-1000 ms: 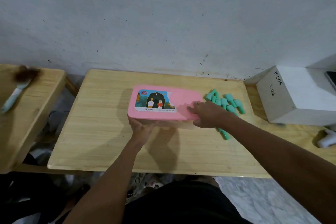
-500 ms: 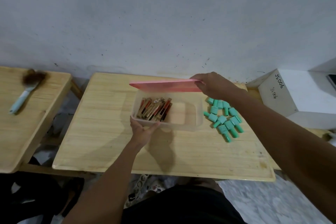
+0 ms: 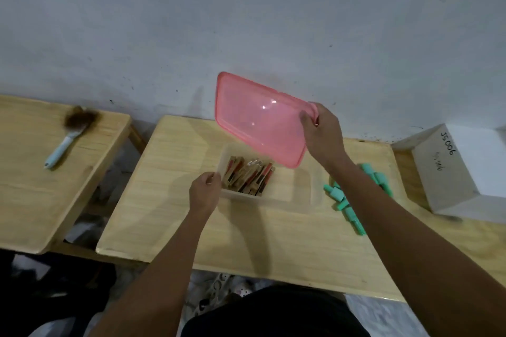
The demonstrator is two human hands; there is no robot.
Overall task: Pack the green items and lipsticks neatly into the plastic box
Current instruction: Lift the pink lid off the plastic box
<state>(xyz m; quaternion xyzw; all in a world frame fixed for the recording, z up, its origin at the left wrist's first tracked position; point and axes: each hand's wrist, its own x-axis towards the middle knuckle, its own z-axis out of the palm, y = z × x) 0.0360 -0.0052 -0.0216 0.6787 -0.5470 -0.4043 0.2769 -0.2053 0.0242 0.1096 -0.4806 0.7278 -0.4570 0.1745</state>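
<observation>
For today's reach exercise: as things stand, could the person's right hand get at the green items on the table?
Probably not yet: the right hand is raised, gripping the pink lid. The green items lie uncovered beneath that forearm, so they are reachable once the lid is put down.

I face a scuffed grey-white wall (image 3: 246, 8), a pale wooden table (image 3: 260, 232) below me, a second wooden table (image 3: 32, 186) to its left, a white box (image 3: 471, 169) at right, mottled floor (image 3: 383, 320) underneath, dim even light.
</observation>
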